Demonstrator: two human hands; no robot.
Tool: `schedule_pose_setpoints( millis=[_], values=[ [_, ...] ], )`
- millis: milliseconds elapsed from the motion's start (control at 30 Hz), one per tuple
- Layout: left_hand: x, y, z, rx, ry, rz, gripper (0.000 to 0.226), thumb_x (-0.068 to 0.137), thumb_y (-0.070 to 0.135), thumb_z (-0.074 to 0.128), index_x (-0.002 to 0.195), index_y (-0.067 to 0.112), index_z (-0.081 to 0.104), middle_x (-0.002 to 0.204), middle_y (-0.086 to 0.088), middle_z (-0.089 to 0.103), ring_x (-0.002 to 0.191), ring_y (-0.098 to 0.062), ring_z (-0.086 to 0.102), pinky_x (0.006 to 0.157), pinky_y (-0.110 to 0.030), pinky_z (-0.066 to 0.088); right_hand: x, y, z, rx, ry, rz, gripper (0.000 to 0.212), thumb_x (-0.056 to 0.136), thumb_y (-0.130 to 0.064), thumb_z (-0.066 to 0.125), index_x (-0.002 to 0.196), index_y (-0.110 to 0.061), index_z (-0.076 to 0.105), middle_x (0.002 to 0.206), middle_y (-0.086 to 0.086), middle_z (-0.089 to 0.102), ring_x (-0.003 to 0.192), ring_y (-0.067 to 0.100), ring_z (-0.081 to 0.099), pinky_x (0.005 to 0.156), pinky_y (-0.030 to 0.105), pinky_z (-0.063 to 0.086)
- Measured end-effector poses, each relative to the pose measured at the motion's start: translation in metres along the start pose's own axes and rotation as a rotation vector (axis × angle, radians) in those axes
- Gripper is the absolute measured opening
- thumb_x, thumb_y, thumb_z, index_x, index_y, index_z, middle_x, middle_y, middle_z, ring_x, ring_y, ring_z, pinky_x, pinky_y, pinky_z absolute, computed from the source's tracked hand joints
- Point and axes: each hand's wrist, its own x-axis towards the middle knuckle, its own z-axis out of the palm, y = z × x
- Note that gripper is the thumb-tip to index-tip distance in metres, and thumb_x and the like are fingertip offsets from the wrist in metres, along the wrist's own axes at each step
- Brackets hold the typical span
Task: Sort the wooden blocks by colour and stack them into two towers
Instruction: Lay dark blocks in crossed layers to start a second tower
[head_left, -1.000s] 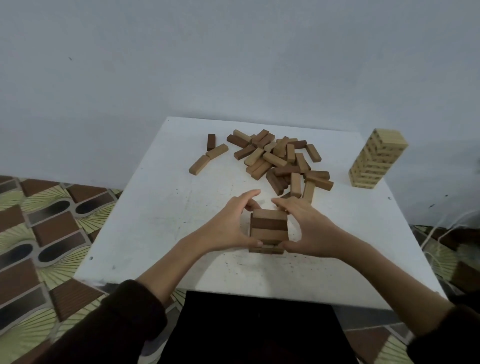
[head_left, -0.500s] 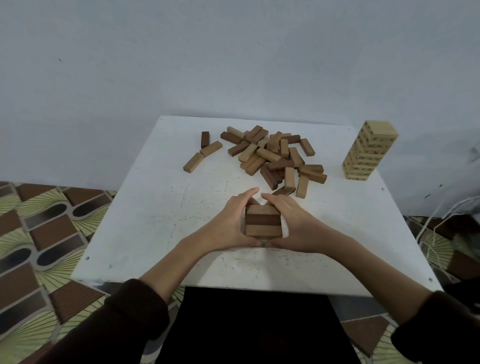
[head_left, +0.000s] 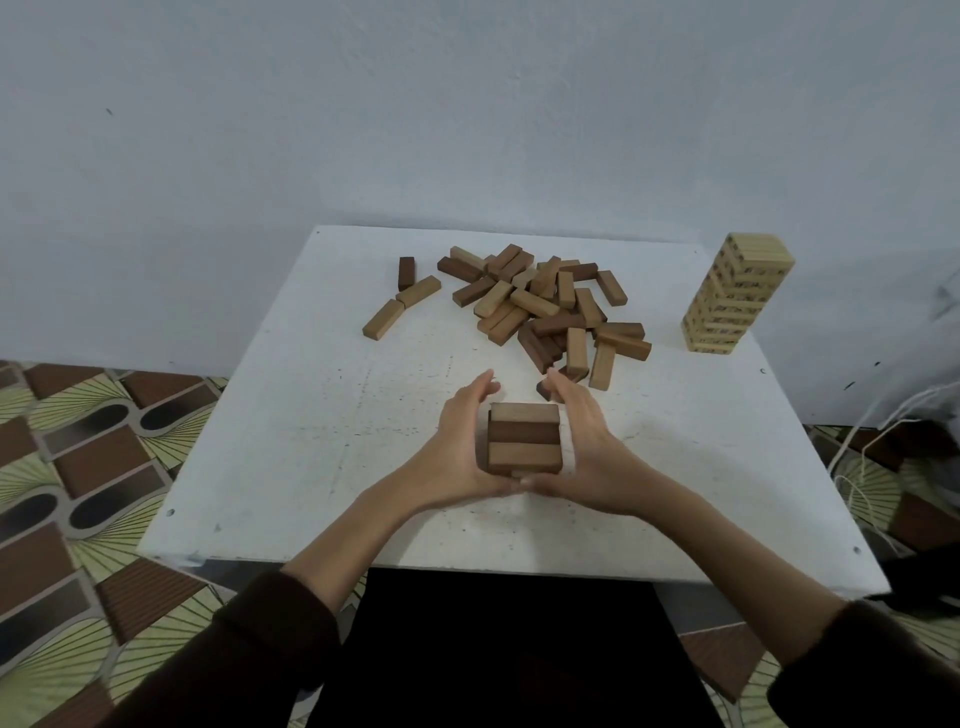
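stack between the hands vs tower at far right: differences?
Height: the stack is low; the tower rises many layers. Colour: the stack's top mixes lighter and dark brown blocks; the tower is uniformly pale. State: left hand and right hand flank the stack; the tower stands free. Both sit on the white table.

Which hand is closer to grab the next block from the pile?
Probably the right hand: its fingertips almost touch the pile's nearest blocks, which lie beyond and right of the stack. The left hand is farther off.
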Motion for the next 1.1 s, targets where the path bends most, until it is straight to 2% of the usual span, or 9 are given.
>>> schedule_pose_setpoints(
  millis=[100,233,300,367,433,533,633,900,1100],
  values=[
    [-0.007,-0.004,0.010,-0.066,0.009,-0.047,0.125,0.065,0.031,0.086,0.150,0.027,-0.005,0.152,0.014,0.009,0.139,-0.008,0.018,0.114,-0.034,0.029,-0.009,0.001,0.018,0.136,0.116,0.089,0.116,0.064,-0.061,0.074,0.146,-0.024,0.000,0.149,-0.004,0.017,0.136,0.010,0.017,0.114,0.037,0.023],
    [-0.010,-0.005,0.019,-0.040,0.030,-0.047,0.119,0.067,0.038,0.080,0.150,0.030,-0.005,0.153,0.009,0.009,0.139,-0.012,0.021,0.114,-0.039,0.029,-0.016,0.001,0.037,0.210,0.240,0.115,0.105,0.068,-0.064,0.063,0.145,-0.030,0.000,0.154,-0.003,0.015,0.141,0.014,0.017,0.116,0.042,0.023],
    [-0.011,-0.005,0.021,-0.026,0.044,-0.039,0.115,0.072,0.034,0.078,0.150,0.028,-0.006,0.154,0.006,0.010,0.140,-0.013,0.020,0.115,-0.039,0.028,-0.016,0.001,0.039,0.175,0.234,0.109,0.107,0.066,-0.071,0.055,0.147,-0.024,0.004,0.155,-0.002,0.015,0.141,0.016,0.018,0.115,0.042,0.024],
    [-0.012,-0.005,0.022,0.016,0.053,-0.015,0.112,0.075,0.030,0.077,0.151,0.026,-0.006,0.154,0.004,0.012,0.139,-0.013,0.021,0.113,-0.032,0.026,-0.016,0.001,0.039,0.153,0.227,0.098,0.109,0.066,-0.073,0.052,0.149,-0.020,0.004,0.155,-0.001,0.015,0.141,0.016,0.019,0.115,0.043,0.024],
    [-0.013,-0.005,0.022,0.056,0.057,0.004,0.112,0.074,0.034,0.076,0.151,0.025,-0.006,0.153,0.002,0.013,0.138,-0.013,0.021,0.110,-0.027,0.025,-0.015,0.002,0.040,0.140,0.223,0.082,0.108,0.068,-0.073,0.051,0.149,-0.020,0.003,0.155,-0.001,0.015,0.140,0.015,0.019,0.114,0.045,0.026],
    [-0.013,-0.004,0.023,0.107,0.057,0.028,0.114,0.068,0.044,0.068,0.151,0.022,-0.007,0.154,0.001,0.012,0.139,-0.012,0.018,0.114,-0.032,0.024,-0.015,0.002,0.041,0.133,0.225,0.066,0.107,0.069,-0.072,0.051,0.150,-0.020,0.005,0.155,0.000,0.018,0.139,0.015,0.023,0.113,0.047,0.028],
    [-0.013,-0.003,0.023,0.130,0.048,0.034,0.114,0.068,0.044,0.067,0.151,0.019,-0.008,0.156,0.003,0.009,0.141,-0.013,0.015,0.116,-0.037,0.023,-0.015,0.000,0.041,0.121,0.234,0.052,0.106,0.068,-0.071,0.050,0.150,-0.018,0.007,0.154,0.002,0.021,0.138,0.016,0.025,0.112,0.047,0.029],
    [-0.014,-0.002,0.023,0.145,0.041,0.025,0.115,0.068,0.045,0.065,0.150,0.017,-0.009,0.156,0.000,0.011,0.142,-0.015,0.015,0.116,-0.038,0.023,-0.014,0.001,0.042,0.085,0.229,0.055,0.107,0.069,-0.073,0.047,0.150,-0.018,0.005,0.155,0.001,0.020,0.140,0.016,0.023,0.114,0.045,0.026],
    [-0.012,-0.004,0.023,0.155,0.023,0.007,0.116,0.066,0.046,0.064,0.150,0.017,-0.011,0.156,-0.002,0.011,0.143,-0.016,0.013,0.116,-0.037,0.021,-0.012,0.006,0.045,0.063,0.225,0.053,0.109,0.069,-0.073,0.046,0.151,-0.015,0.005,0.156,0.001,0.018,0.141,0.016,0.020,0.116,0.039,0.021]
  ],
)
